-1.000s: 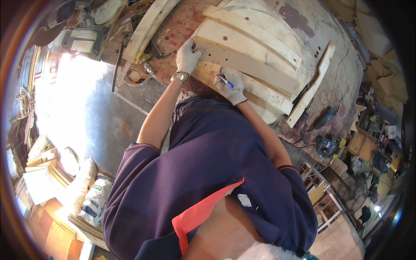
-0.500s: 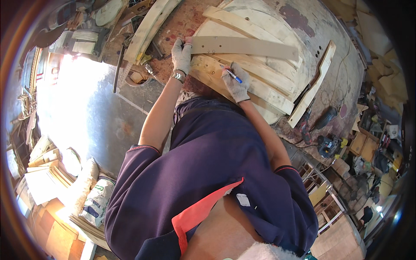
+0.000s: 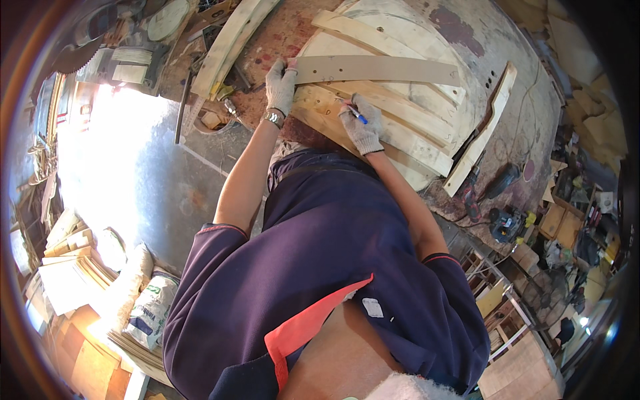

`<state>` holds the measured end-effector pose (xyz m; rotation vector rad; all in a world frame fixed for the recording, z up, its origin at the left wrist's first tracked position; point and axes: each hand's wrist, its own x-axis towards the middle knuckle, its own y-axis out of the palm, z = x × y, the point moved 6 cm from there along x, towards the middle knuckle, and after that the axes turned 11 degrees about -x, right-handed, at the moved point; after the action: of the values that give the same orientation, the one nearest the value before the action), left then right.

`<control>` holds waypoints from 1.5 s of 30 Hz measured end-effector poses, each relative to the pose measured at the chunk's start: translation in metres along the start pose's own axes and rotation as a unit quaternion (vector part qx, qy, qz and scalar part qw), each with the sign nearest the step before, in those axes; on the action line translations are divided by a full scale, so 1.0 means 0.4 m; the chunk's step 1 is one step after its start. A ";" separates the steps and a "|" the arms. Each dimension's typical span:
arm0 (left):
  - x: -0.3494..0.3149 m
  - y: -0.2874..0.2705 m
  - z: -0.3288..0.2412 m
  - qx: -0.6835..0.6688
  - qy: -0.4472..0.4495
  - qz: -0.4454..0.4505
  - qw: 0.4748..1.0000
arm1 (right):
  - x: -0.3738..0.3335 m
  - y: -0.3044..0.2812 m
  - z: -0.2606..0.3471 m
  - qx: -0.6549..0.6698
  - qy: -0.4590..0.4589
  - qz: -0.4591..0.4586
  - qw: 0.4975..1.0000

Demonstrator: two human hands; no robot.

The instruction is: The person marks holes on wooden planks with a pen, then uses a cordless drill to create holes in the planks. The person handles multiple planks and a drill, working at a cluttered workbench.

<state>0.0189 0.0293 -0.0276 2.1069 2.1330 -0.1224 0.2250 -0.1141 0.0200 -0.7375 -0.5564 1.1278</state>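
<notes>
Left hand [image 3: 281, 88]: gloved in pale knit, and its fingers are clamped on the left end of the long grey-brown strip [image 3: 393, 69]!
Strip: there it is, slanting slightly across the wooden slats [image 3: 393, 120], two dark holes near the gripped end, far end out over the right; whether it lies flat all along, I cannot tell.
Right hand [image 3: 363, 127]: gloved too, just below the strip, fingers closed around a blue-and-white pen [image 3: 359, 115].
Pen: tilted, its writing end up and to the left over the slats; contact with the wood is too small to call.
Slats: fanned out side by side, pencil marks showing on the lowest one.
Beneath them: a rounded pale panel [image 3: 443, 60], spread on the stained worktop [image 3: 287, 33].
Right side: a wavy-edged wooden piece [image 3: 481, 133] stands apart from the hands, slanting beside the panel's edge.
Left side: long curved boards [image 3: 230, 48] rest near the worktop's edge.
Left wrist: a metal watch [image 3: 274, 118], right below the glove.
</notes>
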 end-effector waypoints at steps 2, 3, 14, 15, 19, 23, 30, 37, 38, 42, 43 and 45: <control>-0.006 0.002 -0.018 -0.038 0.031 -0.010 0.999 | -0.005 0.001 -0.002 0.011 0.018 0.012 1.000; -0.004 0.001 -0.019 -0.025 0.014 -0.015 0.999 | -0.005 0.004 0.002 0.012 0.017 0.023 1.000; 0.021 -0.023 -0.018 0.022 -0.049 0.034 0.998 | 0.059 0.132 0.146 0.098 -0.057 0.133 0.985; 0.022 -0.028 -0.011 0.018 -0.056 0.027 0.998 | 0.063 0.139 0.144 0.085 -0.041 0.146 0.985; 0.047 -0.031 0.018 -0.050 -0.092 0.023 0.994 | 0.071 0.151 0.150 0.084 -0.040 0.133 0.987; 0.064 -0.030 0.048 -0.052 -0.143 0.039 0.988 | 0.066 0.151 0.147 0.057 -0.070 0.114 0.989; 0.065 -0.025 0.037 -0.003 -0.096 0.027 0.995 | 0.068 0.147 0.154 0.030 -0.075 0.082 0.993; 0.056 -0.029 0.020 0.035 -0.082 0.017 0.996 | 0.016 0.016 0.051 0.106 -0.060 0.048 0.991; 0.054 -0.028 0.025 0.025 -0.084 0.015 0.996 | 0.000 -0.007 0.009 0.138 -0.015 0.053 0.989; 0.067 -0.025 0.040 0.004 -0.038 0.036 0.999 | -0.090 -0.141 -0.188 0.221 0.134 -0.004 0.966; 0.074 -0.028 0.047 0.039 -0.052 0.068 0.996 | -0.123 -0.185 -0.242 0.226 0.163 -0.034 0.960; 0.085 -0.033 0.038 0.078 0.003 0.057 0.995 | -0.192 -0.276 -0.338 0.172 0.200 -0.117 0.957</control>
<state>0.0060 0.0603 -0.0487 2.3113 2.0608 -0.2792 0.3632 -0.2457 0.0151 -0.5579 -0.0932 0.7956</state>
